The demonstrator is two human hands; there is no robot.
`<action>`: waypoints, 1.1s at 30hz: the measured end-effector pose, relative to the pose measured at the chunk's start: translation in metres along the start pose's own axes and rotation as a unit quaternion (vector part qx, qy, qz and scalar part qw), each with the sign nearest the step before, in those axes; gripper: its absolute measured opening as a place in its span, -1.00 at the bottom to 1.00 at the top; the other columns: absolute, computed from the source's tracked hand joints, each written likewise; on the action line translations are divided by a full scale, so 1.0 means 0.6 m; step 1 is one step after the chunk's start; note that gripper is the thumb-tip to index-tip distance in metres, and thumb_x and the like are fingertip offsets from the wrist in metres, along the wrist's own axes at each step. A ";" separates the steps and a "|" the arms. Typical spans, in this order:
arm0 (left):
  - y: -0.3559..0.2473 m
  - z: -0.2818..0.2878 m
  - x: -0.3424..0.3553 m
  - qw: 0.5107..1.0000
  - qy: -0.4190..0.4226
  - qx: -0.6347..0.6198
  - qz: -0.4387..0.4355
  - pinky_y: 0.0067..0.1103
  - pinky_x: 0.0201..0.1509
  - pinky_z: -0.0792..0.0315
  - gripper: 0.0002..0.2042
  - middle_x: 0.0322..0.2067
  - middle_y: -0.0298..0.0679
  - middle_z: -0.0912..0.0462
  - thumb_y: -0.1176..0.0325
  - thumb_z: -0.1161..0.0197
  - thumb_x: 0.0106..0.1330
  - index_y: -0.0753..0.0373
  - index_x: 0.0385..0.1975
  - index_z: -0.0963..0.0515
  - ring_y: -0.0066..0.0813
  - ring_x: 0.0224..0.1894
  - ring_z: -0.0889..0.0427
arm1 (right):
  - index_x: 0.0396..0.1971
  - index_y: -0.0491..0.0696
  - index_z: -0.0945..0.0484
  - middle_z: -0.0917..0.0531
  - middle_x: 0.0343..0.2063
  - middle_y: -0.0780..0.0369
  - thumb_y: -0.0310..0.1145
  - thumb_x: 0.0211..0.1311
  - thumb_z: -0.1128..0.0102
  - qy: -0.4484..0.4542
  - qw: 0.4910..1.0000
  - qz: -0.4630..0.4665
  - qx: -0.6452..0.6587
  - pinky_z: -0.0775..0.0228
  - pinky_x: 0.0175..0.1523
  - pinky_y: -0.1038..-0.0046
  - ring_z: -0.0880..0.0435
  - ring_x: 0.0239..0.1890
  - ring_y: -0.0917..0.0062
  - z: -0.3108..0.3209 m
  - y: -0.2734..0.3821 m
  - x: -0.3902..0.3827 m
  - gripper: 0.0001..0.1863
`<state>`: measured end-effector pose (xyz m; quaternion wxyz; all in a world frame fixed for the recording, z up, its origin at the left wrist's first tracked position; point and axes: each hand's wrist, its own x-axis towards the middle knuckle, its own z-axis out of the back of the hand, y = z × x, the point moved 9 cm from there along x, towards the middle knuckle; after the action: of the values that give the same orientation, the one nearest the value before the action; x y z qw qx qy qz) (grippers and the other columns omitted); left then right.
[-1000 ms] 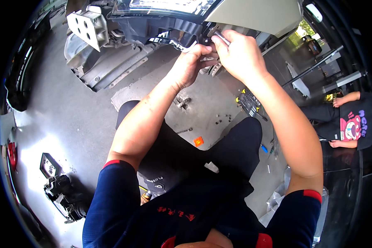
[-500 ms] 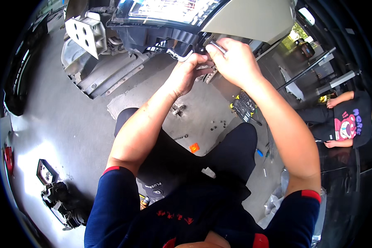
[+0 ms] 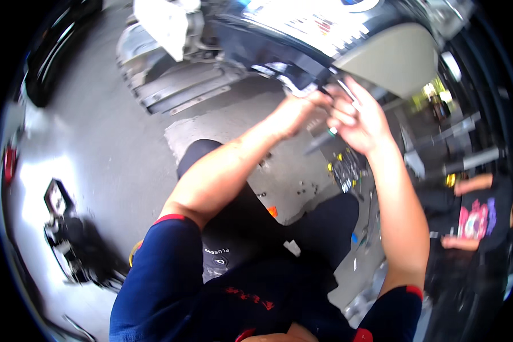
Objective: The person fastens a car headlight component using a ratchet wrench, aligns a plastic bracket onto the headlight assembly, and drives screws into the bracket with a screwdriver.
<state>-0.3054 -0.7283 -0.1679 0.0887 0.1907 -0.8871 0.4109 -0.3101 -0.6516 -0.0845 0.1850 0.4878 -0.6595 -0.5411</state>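
Farther right and lower than half a second ago are seen the left hand [image 3: 295, 115], the right hand [image 3: 363, 124] and the headlight [image 3: 319, 28], so the view itself is probably turned. A slim metal tool [image 3: 346, 90] is gripped between the right thumb and forefinger, just below the spot where the headlight is met by the beige panel [image 3: 390, 62]; the other right fingers are loosely curled. The left hand is held close beside, under the headlight, but whether anything is gripped there cannot be told through the blur. Control is likely best if the tool is kept straight, moved in short, light strokes, and held off the panel. White lettering and an emblem are borne by the dark trousers [image 3: 325, 233], red characters by the navy shirt [image 3: 154, 273]; a bystander's printed top [image 3: 477, 219] is too smeared to be read.
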 end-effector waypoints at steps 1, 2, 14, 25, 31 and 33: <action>-0.014 -0.029 -0.004 0.999 0.013 -0.027 0.011 -0.37 0.11 -0.55 -0.71 -0.13 -0.26 -0.71 0.34 -0.21 0.31 0.25 0.00 -0.58 -0.40 -0.15 -0.69 | -0.25 -0.17 -0.61 -0.26 -0.73 0.47 -0.11 0.54 -0.12 -0.069 0.996 0.042 -0.048 -0.16 -0.53 0.46 -0.19 -0.72 0.72 0.013 0.016 -0.012 -0.63; -0.012 -0.029 0.004 0.999 -0.013 -0.040 0.006 -0.38 0.09 -0.56 -0.70 -0.12 -0.27 -0.69 0.36 -0.24 0.29 0.24 0.01 -0.58 -0.42 -0.12 -0.67 | -0.31 -0.17 -0.61 -0.35 -0.72 0.44 -0.09 0.54 -0.11 -0.118 0.955 0.117 -0.244 -0.23 -0.55 0.45 -0.27 -0.74 0.70 0.028 0.048 -0.019 -0.59; -0.019 -0.009 -0.025 0.999 -0.021 -0.023 0.009 -0.46 0.04 -0.54 -0.77 -0.24 -0.35 -0.64 0.26 -0.25 0.31 0.23 -0.14 -0.62 -0.53 -0.14 -0.59 | -0.27 -0.10 -0.59 -0.19 -0.74 0.49 -0.15 0.57 -0.08 -0.106 0.994 0.032 -0.009 -0.12 -0.54 0.44 -0.09 -0.73 0.69 -0.010 -0.005 -0.006 -0.68; -0.013 0.002 -0.016 0.999 -0.009 -0.052 -0.006 -0.29 0.21 -0.51 -0.71 -0.08 -0.28 -0.64 0.23 -0.23 0.32 0.19 -0.03 -0.58 -0.40 0.01 -0.60 | -0.35 -0.09 -0.61 -0.64 -0.62 0.22 -0.11 0.46 -0.17 -0.208 0.625 0.266 -0.703 -0.51 -0.43 0.27 -0.64 -0.57 0.35 -0.046 0.089 -0.032 -0.67; -0.017 -0.020 -0.019 0.999 -0.004 -0.037 -0.008 -0.19 0.30 -0.43 -0.76 0.00 -0.14 -0.64 0.23 -0.15 0.35 0.21 -0.11 -0.55 -0.20 0.12 -0.58 | -0.26 -0.15 -0.61 -0.60 -0.63 0.22 -0.15 0.48 -0.12 -0.178 0.769 0.239 -0.565 -0.44 -0.41 0.25 -0.59 -0.60 0.37 -0.010 0.081 -0.034 -0.67; -0.013 -0.009 -0.010 0.999 0.006 -0.047 -0.010 -0.20 0.29 -0.43 -0.75 -0.01 -0.17 -0.65 0.24 -0.14 0.37 0.23 -0.09 -0.57 -0.25 0.09 -0.61 | -0.28 -0.07 -0.61 -0.73 -0.47 0.02 -0.13 0.43 -0.13 -0.219 0.388 0.275 -0.852 -0.61 -0.22 0.16 -0.76 -0.33 0.10 -0.079 0.093 -0.059 -0.70</action>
<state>-0.2968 -0.7275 -0.1608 0.1073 0.1931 -0.9028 0.3689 -0.2822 -0.6506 -0.0082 0.4914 -0.2682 0.0299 -0.8281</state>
